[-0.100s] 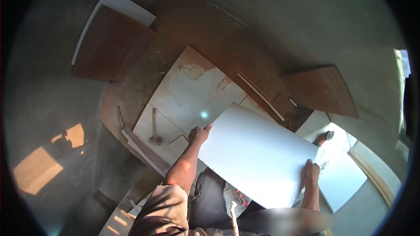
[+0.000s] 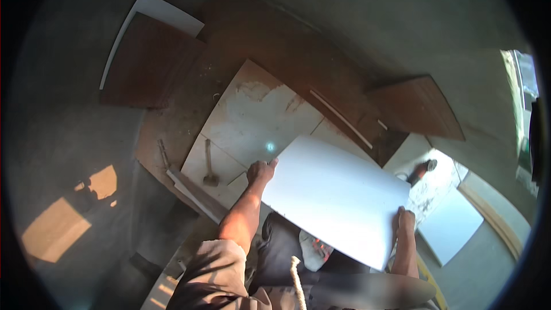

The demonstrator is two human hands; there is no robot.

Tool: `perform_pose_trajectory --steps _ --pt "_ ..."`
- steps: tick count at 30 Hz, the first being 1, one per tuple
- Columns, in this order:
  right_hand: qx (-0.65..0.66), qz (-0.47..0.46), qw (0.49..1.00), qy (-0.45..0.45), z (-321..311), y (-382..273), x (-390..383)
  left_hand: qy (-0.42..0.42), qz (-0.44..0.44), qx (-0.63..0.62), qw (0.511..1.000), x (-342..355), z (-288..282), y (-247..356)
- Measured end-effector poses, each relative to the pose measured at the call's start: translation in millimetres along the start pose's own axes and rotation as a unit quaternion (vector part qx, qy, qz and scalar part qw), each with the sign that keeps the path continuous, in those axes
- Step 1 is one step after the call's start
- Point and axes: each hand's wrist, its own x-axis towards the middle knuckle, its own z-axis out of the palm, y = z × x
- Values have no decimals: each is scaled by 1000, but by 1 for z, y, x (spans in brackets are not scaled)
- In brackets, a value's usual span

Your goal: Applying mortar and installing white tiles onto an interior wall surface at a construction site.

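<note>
A large white rectangular tile is held up in front of my body, smooth face upward and tilted. My left hand grips its left edge near the far corner, thumb on top. On the opposite edge, my right hand is closed with its thumb over the face. The fingers of both hands under the tile are hidden. Below and beyond it lie dusty white tiles on the floor. A mallet rests on them to the left of my left hand.
Brown-backed panels lean at the far left and far right. Thin white strips lie on the brown floor. Another white tile and a dark round-ended object are at the right. Long strips lie at the left.
The view has shifted slightly. Both hands keep their grip on the tile, and its near corner appears a little higher.
</note>
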Motion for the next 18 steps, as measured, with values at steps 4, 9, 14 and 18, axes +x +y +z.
perform_pose_trajectory --steps 4,9,14,18 --pt "75 20 995 -60 12 10 -35 55 23 9 998 -19 -51 -38" --pt "39 6 997 -61 72 5 -46 66 22 6 998 -2 -100 -93" --pt "-18 20 995 -97 107 -45 -55 106 -28 45 993 26 -130 -109" --pt "72 -55 990 -104 141 -103 -55 185 47 -46 980 77 -171 -123"
